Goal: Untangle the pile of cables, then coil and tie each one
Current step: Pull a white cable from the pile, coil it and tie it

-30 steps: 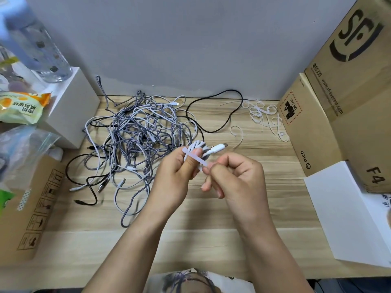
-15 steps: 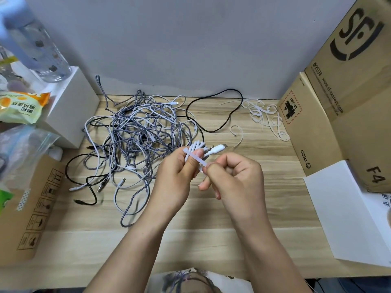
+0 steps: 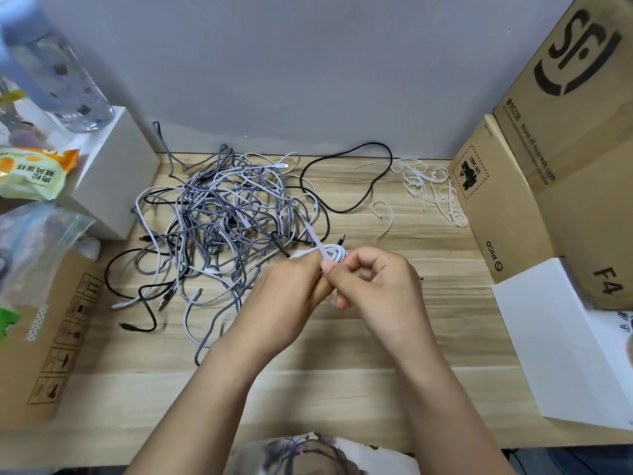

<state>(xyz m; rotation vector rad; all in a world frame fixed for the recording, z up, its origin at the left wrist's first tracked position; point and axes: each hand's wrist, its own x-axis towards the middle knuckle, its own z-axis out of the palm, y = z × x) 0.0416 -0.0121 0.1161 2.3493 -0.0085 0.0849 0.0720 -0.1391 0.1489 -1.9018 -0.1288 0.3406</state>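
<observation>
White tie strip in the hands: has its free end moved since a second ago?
Yes. The white tie strip pointed sideways toward the right hand; now it sticks up toward the tangled cable pile.

Left hand (image 3: 294, 289): grips coiled white cable (image 3: 334, 252) | Right hand (image 3: 376, 282): pinches white tie strip (image 3: 313, 236) crossing the coil | Cable pile (image 3: 222, 221): tangled on wooden table (image 3: 342, 341), left of hands | Loose ties (image 3: 428, 186): near cardboard box (image 3: 493, 200), far right.
</observation>
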